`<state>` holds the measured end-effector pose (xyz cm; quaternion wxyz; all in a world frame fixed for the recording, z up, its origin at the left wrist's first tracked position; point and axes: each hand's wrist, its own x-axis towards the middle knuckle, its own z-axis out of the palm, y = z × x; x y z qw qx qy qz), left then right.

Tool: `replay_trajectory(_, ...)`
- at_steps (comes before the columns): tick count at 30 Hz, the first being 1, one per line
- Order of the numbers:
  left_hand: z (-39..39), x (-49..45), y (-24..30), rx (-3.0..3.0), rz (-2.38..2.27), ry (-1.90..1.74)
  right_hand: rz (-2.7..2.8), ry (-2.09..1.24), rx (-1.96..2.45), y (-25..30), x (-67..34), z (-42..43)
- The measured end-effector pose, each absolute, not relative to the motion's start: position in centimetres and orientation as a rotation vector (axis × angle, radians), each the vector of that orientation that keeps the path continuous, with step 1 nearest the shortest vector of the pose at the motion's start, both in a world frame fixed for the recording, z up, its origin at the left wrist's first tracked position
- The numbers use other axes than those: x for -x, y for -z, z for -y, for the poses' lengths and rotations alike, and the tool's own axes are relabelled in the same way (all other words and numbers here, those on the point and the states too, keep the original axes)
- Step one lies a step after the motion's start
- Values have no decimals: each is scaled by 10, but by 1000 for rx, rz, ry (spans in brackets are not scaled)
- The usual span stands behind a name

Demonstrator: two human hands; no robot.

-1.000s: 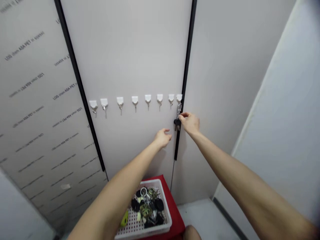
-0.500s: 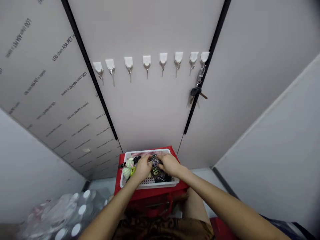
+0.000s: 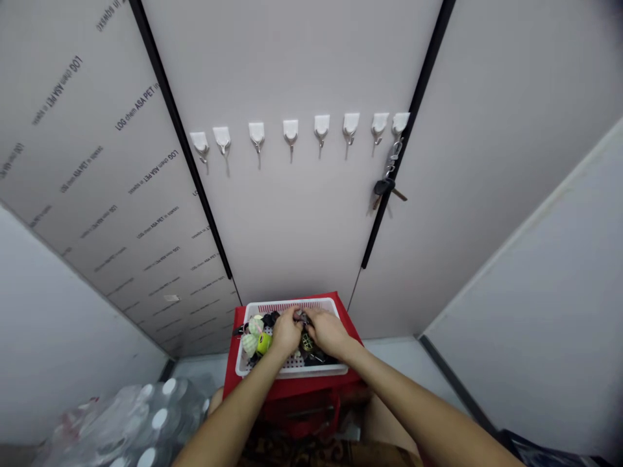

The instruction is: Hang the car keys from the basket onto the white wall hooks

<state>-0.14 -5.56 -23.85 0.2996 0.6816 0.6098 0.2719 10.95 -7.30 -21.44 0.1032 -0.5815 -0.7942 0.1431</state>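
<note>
Both my hands are over a white plastic basket (image 3: pixel 292 371) filled with keychains. My left hand (image 3: pixel 287 334) and my right hand (image 3: pixel 328 334) are closed with fingertips close together on one metal keychain (image 3: pixel 307 342), which has a round, yellowish openwork charm. The fingers partly cover its upper end. Left of my left hand lie a pale green checked bow charm (image 3: pixel 250 344) and a bright yellow-green charm (image 3: pixel 263 343). Dark keys (image 3: pixel 317 358) show in the basket below my right hand.
A row of several white wall hooks (image 3: pixel 291 130) runs along the grey panel. A bunch of keys (image 3: pixel 384 187) hangs from the rightmost one. The basket stands on a red box (image 3: pixel 287 390). Plastic-wrapped bottles (image 3: pixel 160 418) are on the floor at lower left.
My fingertips have come closer together on the keychain, covering more of its ring end. The view has tilted slightly, so everything sits a little lower.
</note>
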Motion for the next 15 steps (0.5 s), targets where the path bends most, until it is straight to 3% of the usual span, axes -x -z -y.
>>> replay_trajectory(15,54,1,244,-1642,-1526,-909,2196,-489,1539,220,-113,72)
